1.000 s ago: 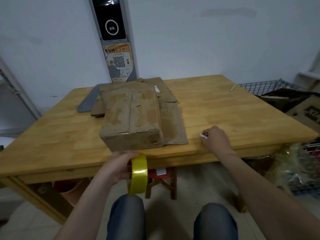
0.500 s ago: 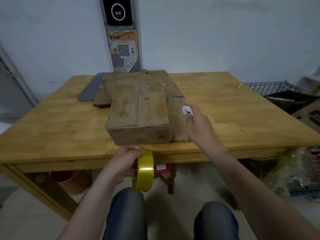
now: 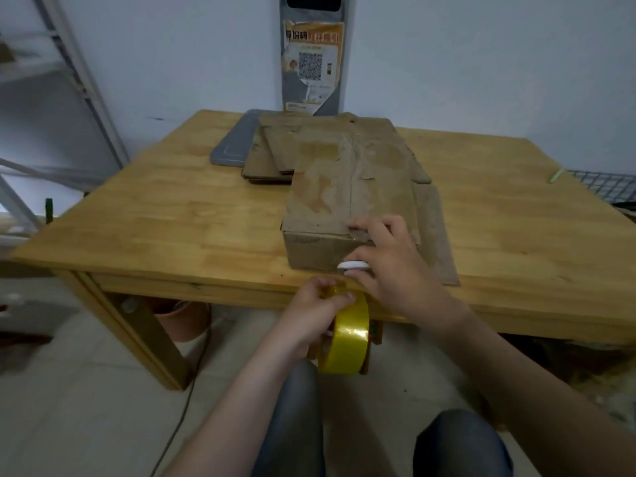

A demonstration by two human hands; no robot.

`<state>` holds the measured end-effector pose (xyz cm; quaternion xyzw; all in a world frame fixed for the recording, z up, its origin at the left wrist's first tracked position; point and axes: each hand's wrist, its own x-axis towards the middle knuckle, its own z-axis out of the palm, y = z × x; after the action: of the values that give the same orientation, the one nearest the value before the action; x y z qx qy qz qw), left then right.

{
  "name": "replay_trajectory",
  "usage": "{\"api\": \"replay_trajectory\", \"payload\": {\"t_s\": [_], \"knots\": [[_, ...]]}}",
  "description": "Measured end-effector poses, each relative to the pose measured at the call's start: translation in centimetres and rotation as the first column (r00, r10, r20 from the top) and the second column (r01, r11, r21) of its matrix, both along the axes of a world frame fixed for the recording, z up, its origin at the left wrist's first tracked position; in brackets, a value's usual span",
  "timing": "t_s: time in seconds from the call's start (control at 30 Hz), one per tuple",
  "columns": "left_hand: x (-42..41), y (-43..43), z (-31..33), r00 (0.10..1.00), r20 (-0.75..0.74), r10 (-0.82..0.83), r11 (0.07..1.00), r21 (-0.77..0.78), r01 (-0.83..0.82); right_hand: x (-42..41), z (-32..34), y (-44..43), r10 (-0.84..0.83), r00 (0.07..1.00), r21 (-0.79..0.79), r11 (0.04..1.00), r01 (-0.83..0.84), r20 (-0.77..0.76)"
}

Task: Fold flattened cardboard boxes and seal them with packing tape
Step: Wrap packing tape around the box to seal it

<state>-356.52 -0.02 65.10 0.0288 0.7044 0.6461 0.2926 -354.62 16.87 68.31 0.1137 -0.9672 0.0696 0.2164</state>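
A folded brown cardboard box (image 3: 344, 201) stands near the front edge of the wooden table (image 3: 192, 222). My left hand (image 3: 316, 311) grips a roll of yellow packing tape (image 3: 347, 335) just below the table edge, in front of the box. My right hand (image 3: 389, 266) holds a small white object (image 3: 354, 265) between thumb and palm. Its fingers rest on the box's near top edge, over a strip of tape there. Flattened cardboard boxes (image 3: 272, 156) lie stacked behind the box.
A grey flat board (image 3: 234, 146) lies at the back left of the table. A flat cardboard piece (image 3: 437, 235) lies under the box's right side. A green stick (image 3: 555, 175) lies far right, by a wire basket (image 3: 602, 184). A metal shelf frame (image 3: 86, 91) stands left.
My right hand has come from the box's right side to its near front edge, fingers now on the box top. My left hand has raised the tape roll to the table edge.
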Motion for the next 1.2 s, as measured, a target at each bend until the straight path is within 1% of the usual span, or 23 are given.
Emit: {"api": "replay_trajectory", "payload": {"t_s": [0.13, 0.27, 0.5, 0.57, 0.8, 0.93, 1.03, 1.2], "knots": [[-0.3, 0.1, -0.3, 1.000, 0.011, -0.026, 1.000, 0.012, 0.026, -0.1, -0.1, -0.1, -0.030, 0.999, 0.014, 0.999, 0.029, 0.025], [-0.7, 0.3, -0.5, 0.999, 0.007, -0.048, 0.999, -0.009, 0.048, -0.1, -0.4, -0.5, -0.062, 0.998, 0.021, 0.998, 0.062, 0.006], [-0.8, 0.3, -0.4, 0.999, 0.026, -0.036, 0.999, 0.005, 0.036, -0.8, -0.6, -0.8, -0.116, 0.993, 0.150, 0.982, 0.117, -0.012], [-0.9, 0.1, -0.2, 0.999, 0.032, -0.038, 0.999, 0.003, 0.038, -0.8, -0.5, -0.5, -0.099, 0.995, 0.166, 0.981, 0.098, -0.003], [-1.1, -0.2, 0.0, 0.998, 0.024, -0.064, 0.997, -0.028, 0.065, -0.4, 0.2, 0.9, -0.002, 0.998, 0.144, 0.990, -0.006, 0.056], [-1.2, -0.8, -0.5, 0.997, 0.047, -0.066, 0.993, -0.095, 0.070, -0.2, 1.0, 1.8, 0.027, 0.996, 0.189, 0.981, -0.043, 0.084], [-0.8, -1.9, -0.9, 0.997, 0.071, -0.034, 0.994, -0.105, 0.041, -0.1, 1.3, 2.4, 0.026, 0.991, 0.187, 0.981, -0.051, 0.134], [-0.8, -4.6, 0.3, 0.990, 0.092, 0.110, 0.991, -0.091, -0.101, 0.5, 1.5, 2.2, 0.004, 0.988, 0.209, 0.977, -0.037, 0.155]]}}
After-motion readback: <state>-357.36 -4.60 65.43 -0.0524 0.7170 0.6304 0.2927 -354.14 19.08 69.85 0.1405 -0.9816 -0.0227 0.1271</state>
